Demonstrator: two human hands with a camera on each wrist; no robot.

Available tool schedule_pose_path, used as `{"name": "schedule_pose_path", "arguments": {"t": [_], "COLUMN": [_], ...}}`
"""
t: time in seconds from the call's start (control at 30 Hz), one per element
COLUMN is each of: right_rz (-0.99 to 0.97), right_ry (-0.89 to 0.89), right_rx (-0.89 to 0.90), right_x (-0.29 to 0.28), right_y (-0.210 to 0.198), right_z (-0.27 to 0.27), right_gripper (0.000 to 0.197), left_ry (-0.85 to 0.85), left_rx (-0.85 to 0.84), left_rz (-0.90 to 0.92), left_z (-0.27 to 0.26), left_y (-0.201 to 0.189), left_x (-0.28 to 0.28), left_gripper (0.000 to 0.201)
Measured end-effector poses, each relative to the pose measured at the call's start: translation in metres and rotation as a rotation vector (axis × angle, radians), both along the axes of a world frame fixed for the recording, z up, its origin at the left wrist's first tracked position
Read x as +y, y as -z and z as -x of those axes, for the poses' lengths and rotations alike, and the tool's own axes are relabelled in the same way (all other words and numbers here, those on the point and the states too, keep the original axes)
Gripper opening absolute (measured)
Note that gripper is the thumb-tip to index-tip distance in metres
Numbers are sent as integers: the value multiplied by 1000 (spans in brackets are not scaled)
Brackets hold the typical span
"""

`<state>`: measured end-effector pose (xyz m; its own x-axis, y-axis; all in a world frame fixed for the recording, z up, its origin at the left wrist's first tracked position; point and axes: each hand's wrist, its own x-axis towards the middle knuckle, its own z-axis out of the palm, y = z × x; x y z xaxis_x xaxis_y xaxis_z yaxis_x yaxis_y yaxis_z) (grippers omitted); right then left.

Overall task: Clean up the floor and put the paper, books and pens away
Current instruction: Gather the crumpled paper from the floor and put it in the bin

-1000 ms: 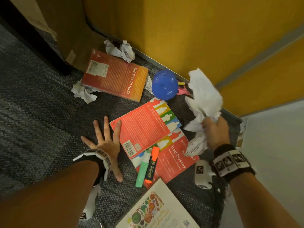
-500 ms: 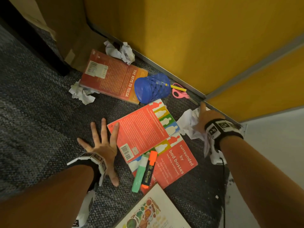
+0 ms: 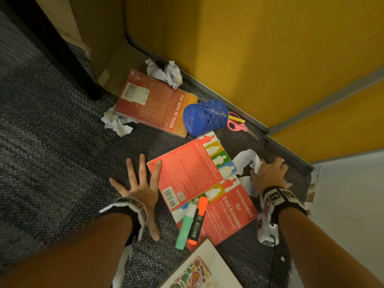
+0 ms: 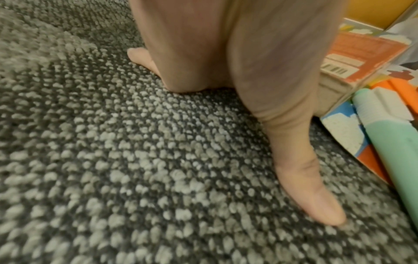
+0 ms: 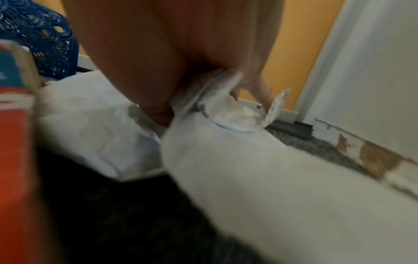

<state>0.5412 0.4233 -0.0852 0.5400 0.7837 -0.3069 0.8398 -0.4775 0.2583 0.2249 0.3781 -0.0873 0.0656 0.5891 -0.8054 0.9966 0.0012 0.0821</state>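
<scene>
My right hand [image 3: 270, 173] is down on the carpet at the right, its fingers curled into a crumpled white paper [image 3: 247, 161] [image 5: 210, 110]. My left hand [image 3: 139, 183] lies flat with fingers spread on the carpet, index tip on the corner of a red book [image 3: 189, 171]. That book overlaps another red book, "surrounded by bad bosses" [image 3: 232, 213]. A green highlighter [image 3: 186, 225] and an orange highlighter [image 3: 197, 221] lie across them. A third book, "The Keys to Tulsa" [image 3: 155, 102], lies farther back, with crumpled paper beside it [image 3: 116, 123] and behind it [image 3: 164, 72].
A blue mesh pen cup [image 3: 204, 117] lies on its side against the yellow wall [image 3: 249, 48], with pink scissors [image 3: 239, 125] and a yellow pen [image 3: 235, 118] behind it. A white illustrated book [image 3: 199, 271] lies nearest me. A white wall [image 3: 353, 204] stands at right, a cardboard box [image 3: 99, 38] at the back.
My right hand has come down from mid-air with the crumpled paper to the carpet beside the red books. The blue cup now lies on its side. The left hand stays planted.
</scene>
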Motion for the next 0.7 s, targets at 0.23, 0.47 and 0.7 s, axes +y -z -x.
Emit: {"name": "schedule_pose_path", "arguments": {"t": [0.23, 0.47, 0.7], "right_rz": [-292, -543, -924], "right_ry": [147, 349, 136], "right_rx": [308, 333, 311], "right_x": [-30, -51, -92], "right_y": [10, -54, -117], "right_z": [21, 57, 117], "right_gripper": [34, 28, 18], "left_ry": [0, 27, -40], "left_rx": [3, -72, -214], "left_rz": [-23, -142, -511], "left_z": [1, 4, 53], "left_y": [8, 3, -38], "left_x": [-1, -10, 38], "left_gripper": [186, 185, 74]}}
